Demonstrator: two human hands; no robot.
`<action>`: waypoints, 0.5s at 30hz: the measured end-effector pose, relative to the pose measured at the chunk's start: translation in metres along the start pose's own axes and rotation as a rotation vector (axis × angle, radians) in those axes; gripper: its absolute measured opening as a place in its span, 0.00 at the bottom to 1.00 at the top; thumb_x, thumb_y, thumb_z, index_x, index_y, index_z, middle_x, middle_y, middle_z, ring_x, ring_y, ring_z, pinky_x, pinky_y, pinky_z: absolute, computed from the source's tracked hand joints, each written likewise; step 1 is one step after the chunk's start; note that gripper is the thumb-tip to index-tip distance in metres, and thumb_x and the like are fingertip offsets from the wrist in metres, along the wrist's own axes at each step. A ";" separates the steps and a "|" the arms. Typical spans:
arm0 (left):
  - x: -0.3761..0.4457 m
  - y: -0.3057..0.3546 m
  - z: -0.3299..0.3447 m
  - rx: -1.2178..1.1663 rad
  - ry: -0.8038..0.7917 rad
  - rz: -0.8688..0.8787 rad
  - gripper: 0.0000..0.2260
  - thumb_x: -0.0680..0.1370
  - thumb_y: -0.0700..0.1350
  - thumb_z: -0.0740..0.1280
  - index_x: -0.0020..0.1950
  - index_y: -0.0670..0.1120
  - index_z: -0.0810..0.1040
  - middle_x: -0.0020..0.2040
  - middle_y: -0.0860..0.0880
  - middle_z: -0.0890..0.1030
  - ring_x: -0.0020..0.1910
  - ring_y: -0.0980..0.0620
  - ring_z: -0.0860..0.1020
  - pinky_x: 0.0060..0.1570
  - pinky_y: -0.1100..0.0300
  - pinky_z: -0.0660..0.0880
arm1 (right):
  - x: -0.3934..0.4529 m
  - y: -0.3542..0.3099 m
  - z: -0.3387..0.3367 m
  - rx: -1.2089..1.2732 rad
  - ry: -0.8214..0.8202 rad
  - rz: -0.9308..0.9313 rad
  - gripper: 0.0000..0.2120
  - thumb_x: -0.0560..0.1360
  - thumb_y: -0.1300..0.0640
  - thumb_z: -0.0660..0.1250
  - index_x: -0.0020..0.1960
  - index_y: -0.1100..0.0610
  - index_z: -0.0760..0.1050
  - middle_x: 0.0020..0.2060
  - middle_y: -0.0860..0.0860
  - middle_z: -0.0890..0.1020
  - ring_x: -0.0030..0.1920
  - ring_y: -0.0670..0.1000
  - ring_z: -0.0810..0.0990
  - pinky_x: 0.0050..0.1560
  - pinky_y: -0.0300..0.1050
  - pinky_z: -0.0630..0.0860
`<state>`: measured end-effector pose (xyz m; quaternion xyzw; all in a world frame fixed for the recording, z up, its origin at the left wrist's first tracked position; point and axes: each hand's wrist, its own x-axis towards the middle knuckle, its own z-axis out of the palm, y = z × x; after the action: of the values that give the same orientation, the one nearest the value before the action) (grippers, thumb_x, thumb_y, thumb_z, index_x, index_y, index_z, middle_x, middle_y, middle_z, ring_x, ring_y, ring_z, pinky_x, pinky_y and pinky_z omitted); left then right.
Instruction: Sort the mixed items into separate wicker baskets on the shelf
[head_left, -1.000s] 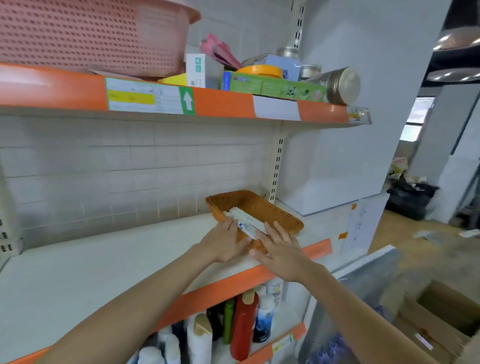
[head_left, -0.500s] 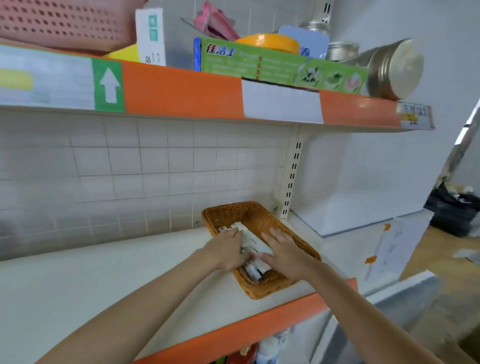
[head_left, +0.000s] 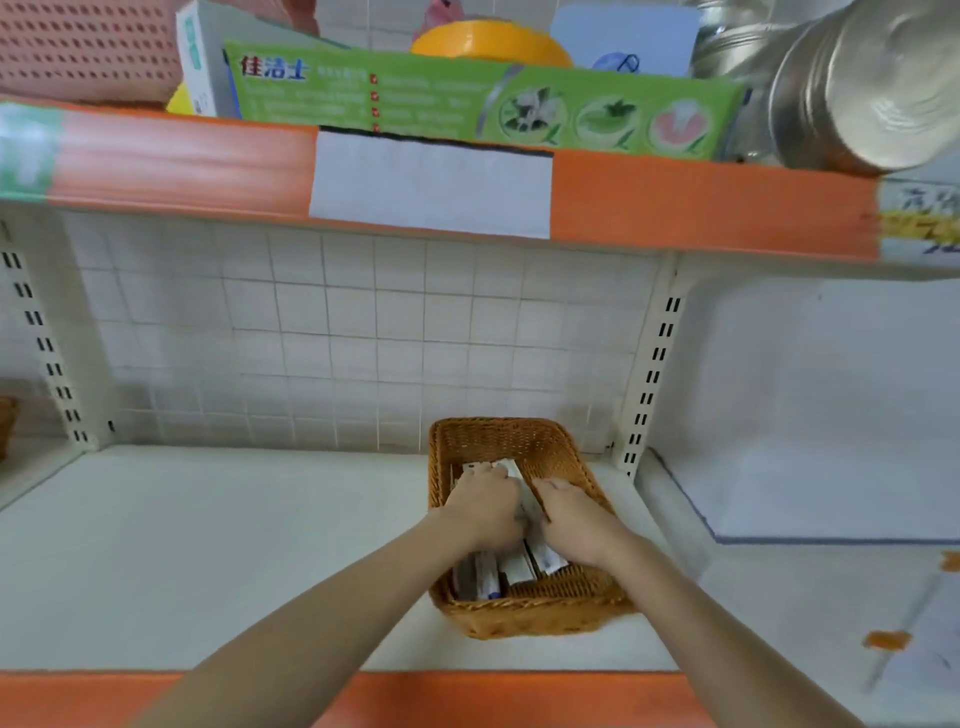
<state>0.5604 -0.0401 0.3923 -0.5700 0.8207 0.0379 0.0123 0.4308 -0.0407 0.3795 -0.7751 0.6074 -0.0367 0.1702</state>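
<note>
Wicker basket (head_left: 524, 618) at 6 o'clock on shelf (head_left: 218, 545); left hand (head_left: 485, 506) and right hand (head_left: 574, 519) both grasp white boxes (head_left: 511, 566) inside.

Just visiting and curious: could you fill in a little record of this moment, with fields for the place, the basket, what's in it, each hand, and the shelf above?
place: white shelf with an orange front edge, tiled wall behind
basket: wicker basket standing on that shelf
contents: white boxes lying side by side
left hand: in the basket, on the boxes
right hand: in the basket, on the boxes
grip: too blurred to tell
shelf above: green box, metal can on its side
</note>
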 end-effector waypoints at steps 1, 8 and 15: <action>0.003 0.003 0.001 -0.007 -0.012 -0.031 0.21 0.80 0.48 0.59 0.69 0.39 0.69 0.67 0.38 0.69 0.69 0.39 0.64 0.68 0.47 0.61 | 0.002 0.001 0.002 -0.004 0.011 0.000 0.28 0.79 0.66 0.55 0.77 0.60 0.55 0.73 0.57 0.63 0.70 0.56 0.66 0.68 0.47 0.67; 0.018 -0.001 0.018 -0.088 0.015 -0.235 0.26 0.79 0.57 0.59 0.70 0.40 0.70 0.70 0.38 0.66 0.70 0.39 0.63 0.69 0.47 0.60 | 0.007 0.008 0.010 0.000 0.121 -0.025 0.24 0.77 0.70 0.55 0.72 0.58 0.59 0.47 0.56 0.78 0.40 0.53 0.75 0.33 0.43 0.69; 0.028 0.000 0.022 -0.024 -0.004 -0.286 0.36 0.76 0.65 0.59 0.73 0.40 0.63 0.73 0.40 0.64 0.73 0.41 0.61 0.72 0.47 0.56 | 0.007 0.007 0.010 0.018 0.144 -0.006 0.20 0.77 0.69 0.57 0.68 0.60 0.63 0.52 0.58 0.78 0.48 0.56 0.79 0.36 0.44 0.72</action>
<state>0.5501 -0.0642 0.3691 -0.6813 0.7304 0.0464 0.0123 0.4291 -0.0469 0.3665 -0.7706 0.6155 -0.0983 0.1327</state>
